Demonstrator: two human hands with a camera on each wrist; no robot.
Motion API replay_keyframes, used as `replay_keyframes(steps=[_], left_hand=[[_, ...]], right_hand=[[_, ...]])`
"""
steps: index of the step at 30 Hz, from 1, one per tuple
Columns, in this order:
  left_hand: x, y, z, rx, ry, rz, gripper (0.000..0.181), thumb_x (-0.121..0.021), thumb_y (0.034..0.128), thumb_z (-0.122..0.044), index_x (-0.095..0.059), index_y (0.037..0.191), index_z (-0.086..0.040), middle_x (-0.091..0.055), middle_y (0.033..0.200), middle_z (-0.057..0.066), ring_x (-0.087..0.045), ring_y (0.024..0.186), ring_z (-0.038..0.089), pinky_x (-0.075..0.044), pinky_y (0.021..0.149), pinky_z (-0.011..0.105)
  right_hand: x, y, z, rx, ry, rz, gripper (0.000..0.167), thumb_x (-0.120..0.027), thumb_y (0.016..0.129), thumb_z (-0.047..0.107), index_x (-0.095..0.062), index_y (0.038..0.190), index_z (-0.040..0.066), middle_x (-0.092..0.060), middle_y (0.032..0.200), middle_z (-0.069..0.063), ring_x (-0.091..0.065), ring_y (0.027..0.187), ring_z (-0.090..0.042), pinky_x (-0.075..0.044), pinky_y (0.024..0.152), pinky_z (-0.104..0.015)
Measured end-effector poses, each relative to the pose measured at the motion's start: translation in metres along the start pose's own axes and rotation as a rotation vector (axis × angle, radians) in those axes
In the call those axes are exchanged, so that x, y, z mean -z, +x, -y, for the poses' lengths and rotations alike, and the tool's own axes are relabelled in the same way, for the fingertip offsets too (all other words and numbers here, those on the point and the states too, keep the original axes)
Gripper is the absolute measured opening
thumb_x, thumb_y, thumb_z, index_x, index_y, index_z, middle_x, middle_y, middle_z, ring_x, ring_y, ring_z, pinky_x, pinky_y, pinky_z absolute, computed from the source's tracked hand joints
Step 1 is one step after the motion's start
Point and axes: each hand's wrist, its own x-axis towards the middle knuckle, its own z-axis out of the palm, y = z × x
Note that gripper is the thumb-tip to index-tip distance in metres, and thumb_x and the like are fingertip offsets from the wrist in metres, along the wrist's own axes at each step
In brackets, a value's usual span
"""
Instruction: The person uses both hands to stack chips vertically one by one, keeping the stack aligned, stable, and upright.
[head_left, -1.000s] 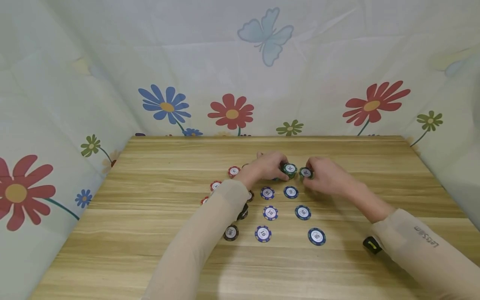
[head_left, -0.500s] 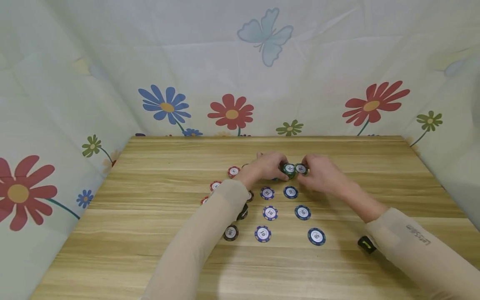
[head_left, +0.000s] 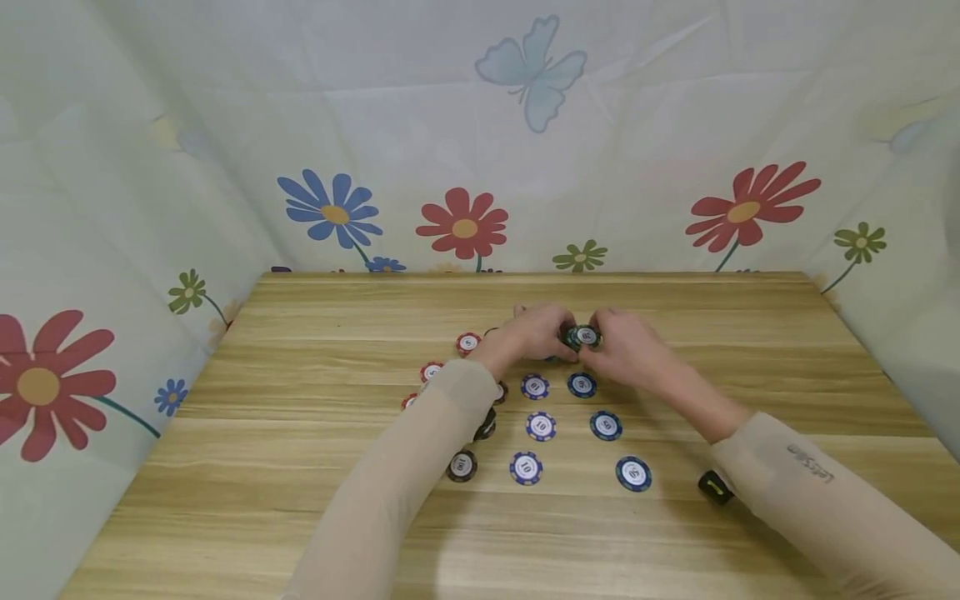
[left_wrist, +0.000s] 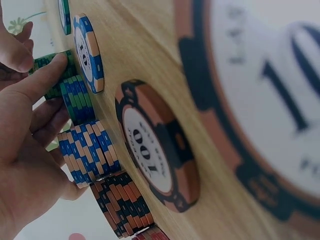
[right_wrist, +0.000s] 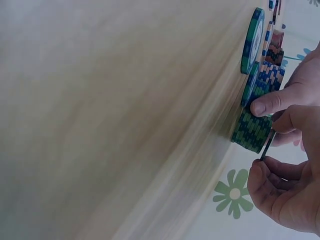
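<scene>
My left hand (head_left: 536, 329) holds the side of a stack of green poker chips (right_wrist: 250, 131) near the back of the table, thumb on the near side. Between the thumb and fingers of my right hand (head_left: 630, 350) a single green poker chip (right_wrist: 268, 144) is pinched, just above the top of that stack and slightly tilted. In the left wrist view a blue-green stack (left_wrist: 77, 100), a blue stack (left_wrist: 90, 152) and a brown-black stack (left_wrist: 122, 205) stand in a row beside it. The left hand and sleeve hide much of this row in the head view.
Loose chips lie flat in front: blue tens (head_left: 541, 426), blue-green fifties (head_left: 606, 425), brown hundreds (head_left: 462, 466) and red fives (head_left: 468, 343). A black wrist device (head_left: 716, 487) sits by the right sleeve. Flowered cloth (head_left: 464, 223) hangs behind the wooden table (head_left: 300, 417).
My right hand has moved left with the green chip, from beside the green stack to over its top. The left hand stays at the stack; the loose chips have not moved.
</scene>
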Motion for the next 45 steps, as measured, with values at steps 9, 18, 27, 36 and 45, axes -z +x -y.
replay_keyframes(steps=[9, 18, 27, 36, 45], left_hand=[[0.0, -0.0005, -0.0015, -0.002, -0.018, 0.001, 0.03, -0.082, 0.0904, -0.027, -0.072, 0.115, -0.014, -0.071, 0.103, -0.006, -0.062, 0.104, 0.016, -0.013, 0.114, 0.069], [0.0, 0.001, -0.0012, -0.011, -0.02, 0.005, 0.028, -0.081, 0.091, -0.024, -0.073, 0.115, -0.013, -0.071, 0.101, -0.006, -0.062, 0.103, 0.016, -0.011, 0.113, 0.072], [0.0015, -0.0001, -0.0011, -0.007, -0.022, 0.012, 0.026, -0.081, 0.0911, -0.026, -0.073, 0.112, -0.014, -0.07, 0.097, -0.008, -0.062, 0.098, 0.014, -0.013, 0.113, 0.07], [-0.0001, 0.0013, 0.0013, -0.009, -0.014, 0.005, 0.026, -0.081, 0.091, -0.028, -0.073, 0.112, -0.015, -0.069, 0.097, -0.009, -0.062, 0.099, 0.014, -0.013, 0.113, 0.071], [-0.0007, -0.0002, 0.0, -0.003, -0.001, 0.002, 0.027, -0.082, 0.0909, -0.028, -0.072, 0.112, -0.015, -0.069, 0.098, -0.009, -0.061, 0.099, 0.014, -0.015, 0.112, 0.069]], right_hand=[[-0.0011, 0.0024, 0.0031, 0.021, -0.015, -0.011, 0.029, -0.075, 0.086, 0.016, -0.062, 0.099, -0.006, -0.058, 0.088, -0.014, -0.057, 0.07, -0.024, -0.049, 0.06, -0.036], [-0.0019, 0.0038, 0.0059, -0.007, -0.03, -0.007, 0.03, -0.075, 0.088, 0.02, -0.062, 0.097, -0.005, -0.057, 0.086, -0.013, -0.055, 0.069, -0.024, -0.048, 0.059, -0.036], [-0.0001, 0.0026, 0.0083, -0.004, -0.034, -0.005, 0.03, -0.074, 0.089, 0.02, -0.061, 0.098, -0.006, -0.057, 0.085, -0.013, -0.055, 0.067, -0.023, -0.047, 0.057, -0.034], [-0.001, 0.0026, 0.0056, 0.02, -0.03, -0.015, 0.031, -0.073, 0.09, 0.019, -0.061, 0.1, -0.008, -0.057, 0.086, -0.015, -0.055, 0.066, -0.023, -0.046, 0.055, -0.035], [-0.0013, 0.0023, 0.0037, 0.043, -0.035, -0.025, 0.03, -0.075, 0.089, 0.018, -0.062, 0.098, -0.007, -0.058, 0.085, -0.014, -0.055, 0.067, -0.023, -0.047, 0.056, -0.035]])
